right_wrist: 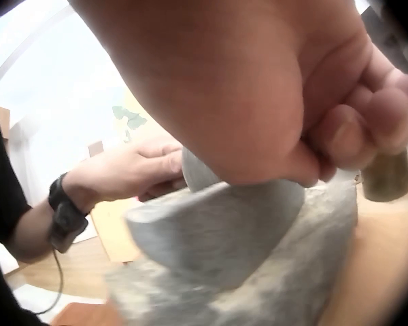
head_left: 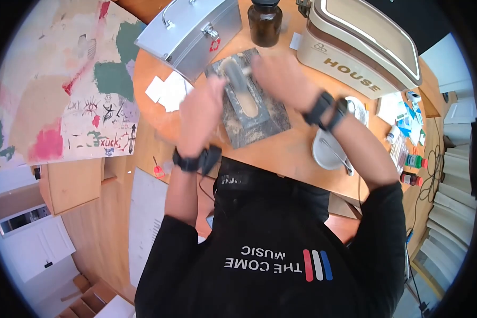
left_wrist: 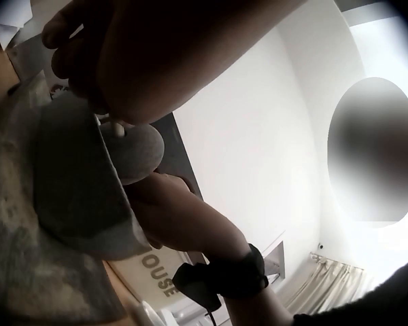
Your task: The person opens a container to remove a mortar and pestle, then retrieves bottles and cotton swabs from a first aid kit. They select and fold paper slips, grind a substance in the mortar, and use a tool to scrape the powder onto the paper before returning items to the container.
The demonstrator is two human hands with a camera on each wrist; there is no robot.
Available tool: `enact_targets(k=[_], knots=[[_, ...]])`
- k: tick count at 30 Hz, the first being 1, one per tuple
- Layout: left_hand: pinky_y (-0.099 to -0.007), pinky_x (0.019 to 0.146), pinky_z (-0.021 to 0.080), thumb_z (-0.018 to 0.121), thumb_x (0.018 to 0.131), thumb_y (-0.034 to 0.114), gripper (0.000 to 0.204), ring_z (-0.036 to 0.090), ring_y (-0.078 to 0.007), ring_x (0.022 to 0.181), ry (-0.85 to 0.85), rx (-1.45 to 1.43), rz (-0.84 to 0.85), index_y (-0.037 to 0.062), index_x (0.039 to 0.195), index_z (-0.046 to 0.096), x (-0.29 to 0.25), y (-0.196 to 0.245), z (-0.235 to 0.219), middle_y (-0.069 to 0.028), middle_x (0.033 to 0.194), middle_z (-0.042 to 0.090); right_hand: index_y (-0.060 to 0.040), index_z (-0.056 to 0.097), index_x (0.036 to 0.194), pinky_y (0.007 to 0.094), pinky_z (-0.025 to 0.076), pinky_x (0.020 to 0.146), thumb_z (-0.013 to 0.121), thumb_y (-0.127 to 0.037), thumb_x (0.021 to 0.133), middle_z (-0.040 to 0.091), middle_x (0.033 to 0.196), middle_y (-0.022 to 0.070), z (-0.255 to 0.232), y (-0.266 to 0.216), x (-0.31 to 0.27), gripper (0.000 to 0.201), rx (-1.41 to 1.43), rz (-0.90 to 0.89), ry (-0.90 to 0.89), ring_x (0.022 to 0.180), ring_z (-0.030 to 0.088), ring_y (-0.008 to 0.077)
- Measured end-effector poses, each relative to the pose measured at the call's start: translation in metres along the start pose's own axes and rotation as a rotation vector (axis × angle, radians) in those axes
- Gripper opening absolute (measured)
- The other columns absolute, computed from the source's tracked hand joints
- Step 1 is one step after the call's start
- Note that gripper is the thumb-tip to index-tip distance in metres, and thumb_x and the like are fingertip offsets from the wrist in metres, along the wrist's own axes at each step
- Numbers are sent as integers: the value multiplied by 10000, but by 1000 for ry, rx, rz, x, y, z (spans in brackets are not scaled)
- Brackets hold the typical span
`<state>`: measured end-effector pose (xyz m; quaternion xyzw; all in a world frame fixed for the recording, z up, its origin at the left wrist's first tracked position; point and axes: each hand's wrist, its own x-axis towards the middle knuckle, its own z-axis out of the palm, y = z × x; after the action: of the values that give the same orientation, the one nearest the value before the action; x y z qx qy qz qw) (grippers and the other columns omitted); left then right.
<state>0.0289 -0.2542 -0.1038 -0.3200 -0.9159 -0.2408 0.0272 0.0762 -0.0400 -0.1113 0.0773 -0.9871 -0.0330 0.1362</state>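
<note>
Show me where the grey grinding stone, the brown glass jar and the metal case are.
grey grinding stone (head_left: 238, 87), head view, on its long top face between the hands.
brown glass jar (head_left: 264, 25), head view, on the middle of its body.
metal case (head_left: 188, 29), head view, on its lid.

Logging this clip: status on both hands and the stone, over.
Left hand and right hand both grip the grey grinding stone. Stone rests on the stone slab. Nothing blocking; brown jar stands clear behind.
</note>
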Motion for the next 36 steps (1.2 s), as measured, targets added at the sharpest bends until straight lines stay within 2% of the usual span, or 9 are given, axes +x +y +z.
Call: enact_targets(k=[3, 10, 13, 15, 19, 22, 28, 31, 36], knots=[[-541, 658, 498, 469, 1080, 368, 371, 657, -454, 797, -65, 150, -79, 60, 938, 619, 23, 5, -11, -221, 794, 666, -55, 605, 909, 396, 539, 520, 651, -139, 883, 689, 674, 101, 12, 9, 14, 99, -7, 4, 73, 599, 713, 271], [-547, 627, 469, 471, 1085, 346, 351, 644, -454, 760, -42, -60, 93, 59, 940, 611, -56, -9, 18, -228, 760, 646, -43, 618, 901, 377, 542, 517, 649, -154, 883, 695, 688, 117, -23, -31, -37, 117, 134, 119, -60, 616, 720, 271], [-546, 613, 466, 472, 1082, 328, 328, 635, -455, 734, 67, 87, -46, 74, 927, 610, -1, -10, 4, -219, 732, 633, -55, 616, 905, 372, 535, 509, 645, -165, 886, 681, 662, 105, 11, -10, 11, 116, -51, 12, 116, 607, 717, 265], [-551, 610, 465, 468, 1083, 332, 323, 631, -459, 722, 49, 113, 21, 79, 935, 604, 14, 4, -13, -219, 731, 634, -59, 615, 900, 371, 534, 509, 648, -170, 884, 681, 658, 99, 18, -1, 13, 117, 0, 29, 133, 607, 719, 258], [-564, 614, 469, 463, 1083, 334, 310, 634, -477, 732, -92, 100, 128, 74, 974, 594, -31, 0, 0, -226, 754, 652, -52, 623, 887, 375, 539, 508, 650, -161, 876, 688, 667, 106, -3, -21, -40, 113, 77, 85, -61, 616, 724, 259], [-569, 612, 472, 467, 1082, 347, 313, 639, -478, 729, 5, 30, 182, 74, 990, 590, -33, -5, 14, -233, 754, 653, -44, 626, 891, 392, 548, 514, 641, -157, 885, 694, 685, 121, -9, -21, -39, 115, 67, 71, -83, 620, 722, 284], [-578, 610, 466, 455, 1086, 368, 346, 638, -472, 714, -9, 121, 25, 83, 953, 599, 13, 0, -4, -233, 733, 640, -85, 652, 828, 363, 547, 502, 665, -168, 871, 705, 680, 74, 24, 1, 8, 94, 29, 77, 140, 623, 739, 247], [-572, 618, 470, 456, 1085, 373, 345, 642, -464, 717, -103, 90, 35, 98, 952, 615, -39, 17, -4, -234, 735, 643, -52, 614, 869, 402, 558, 525, 630, -153, 894, 686, 685, 112, -11, -22, -46, 105, 122, 138, -94, 614, 720, 289], [-558, 620, 479, 465, 1084, 366, 347, 642, -466, 725, 65, 62, 24, 83, 949, 613, -2, -3, 9, -234, 756, 648, -60, 603, 871, 410, 559, 533, 627, -144, 895, 680, 681, 122, 8, -3, 1, 91, 82, 62, 26, 611, 716, 301]])
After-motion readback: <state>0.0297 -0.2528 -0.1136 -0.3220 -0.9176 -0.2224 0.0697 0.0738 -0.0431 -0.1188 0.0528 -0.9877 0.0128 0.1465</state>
